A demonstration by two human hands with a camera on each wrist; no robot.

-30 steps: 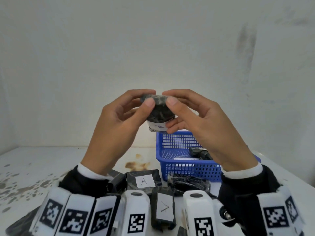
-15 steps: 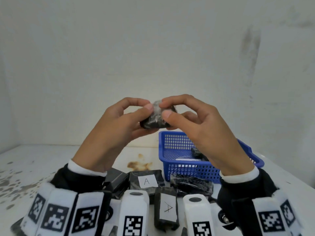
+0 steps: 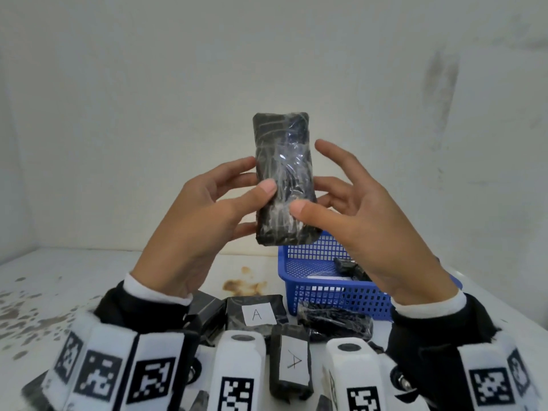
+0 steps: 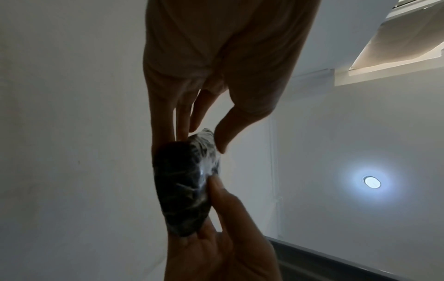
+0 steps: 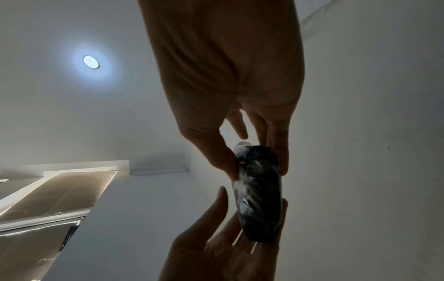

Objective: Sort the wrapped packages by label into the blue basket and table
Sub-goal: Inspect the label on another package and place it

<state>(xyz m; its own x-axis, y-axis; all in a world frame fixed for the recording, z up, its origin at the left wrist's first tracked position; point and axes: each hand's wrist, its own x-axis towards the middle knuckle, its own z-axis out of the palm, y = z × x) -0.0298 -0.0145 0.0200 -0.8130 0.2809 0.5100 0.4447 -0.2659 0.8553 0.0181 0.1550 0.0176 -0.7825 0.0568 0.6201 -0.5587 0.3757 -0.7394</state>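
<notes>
A black wrapped package [image 3: 281, 173] stands upright in the air in front of the wall, above the table's middle. The face turned to me shows only crinkled film, no label. My left hand [image 3: 260, 175] pinches its left edge, thumb in front and fingers behind. My right hand [image 3: 310, 194] pinches the lower right part with the thumb on the front; its index finger sticks up free. The left wrist view shows the package [image 4: 185, 186] between the left hand [image 4: 201, 140] and the right hand [image 4: 216, 237]. The right wrist view shows the package [image 5: 259, 194] end-on. The blue basket [image 3: 335, 298] sits below right.
Inside the basket lie a black package [image 3: 351, 268] and a white label. On the stained white table [image 3: 89, 277] near me lie two packages labelled A [image 3: 256, 314] [image 3: 292, 363], a label-less black package [image 3: 335, 323] and another dark package [image 3: 204, 312].
The package has been turned from lying end-on between the fingertips to standing upright and is raised higher. The right hand's fingers have spread out.
</notes>
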